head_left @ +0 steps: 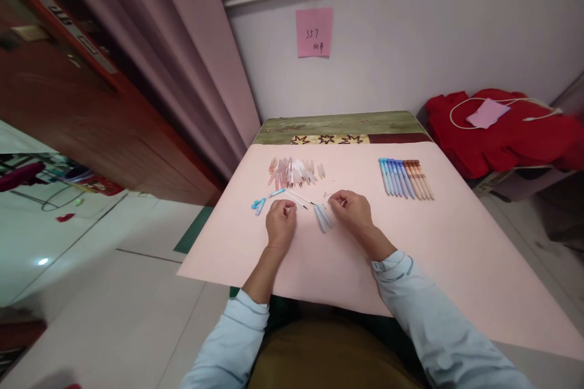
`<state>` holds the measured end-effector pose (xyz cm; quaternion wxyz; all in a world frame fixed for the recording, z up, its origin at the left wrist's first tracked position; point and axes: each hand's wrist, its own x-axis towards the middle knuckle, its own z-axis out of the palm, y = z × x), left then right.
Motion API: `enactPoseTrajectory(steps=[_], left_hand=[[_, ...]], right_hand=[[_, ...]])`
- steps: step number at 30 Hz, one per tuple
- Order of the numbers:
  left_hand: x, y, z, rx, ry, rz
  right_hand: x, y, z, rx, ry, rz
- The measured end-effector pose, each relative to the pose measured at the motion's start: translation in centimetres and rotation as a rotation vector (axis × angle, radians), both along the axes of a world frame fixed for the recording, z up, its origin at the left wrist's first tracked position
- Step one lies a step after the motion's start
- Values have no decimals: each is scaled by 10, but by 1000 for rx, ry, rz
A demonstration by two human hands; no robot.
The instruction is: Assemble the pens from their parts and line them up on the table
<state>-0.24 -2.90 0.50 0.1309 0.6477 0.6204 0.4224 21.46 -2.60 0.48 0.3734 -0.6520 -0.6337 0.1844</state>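
My left hand (281, 223) rests by the near side of the pen parts, its fingers curled into a pinch; what they hold, if anything, is too small to make out. My right hand (353, 211) is also closed in a pinch, close to a few tiny thin pieces (326, 194) that look like springs. Between the hands lie two pale blue pen barrels (322, 219) and white pen refills (298, 199) with dark tips. Left of my left hand are bright blue pen tops (258, 205) and a small blue piece (277, 192).
Beyond my hands lies a pile of pinkish and clear barrels with refills (294, 173). A row of blue, purple and brown pens (406, 179) lies at right. Pink paper (347, 279) covers the table. A red cloth (502, 134) with a white cable is at far right.
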Motion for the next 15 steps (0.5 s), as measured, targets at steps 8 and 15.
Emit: enactPoseTrajectory(steps=[8, 15], left_hand=[[2, -4, -7, 68, -52, 61], [4, -6, -9, 83, 225, 72]], right_hand=[[4, -3, 4, -37, -102, -101], [2, -5, 3, -53, -76, -119]])
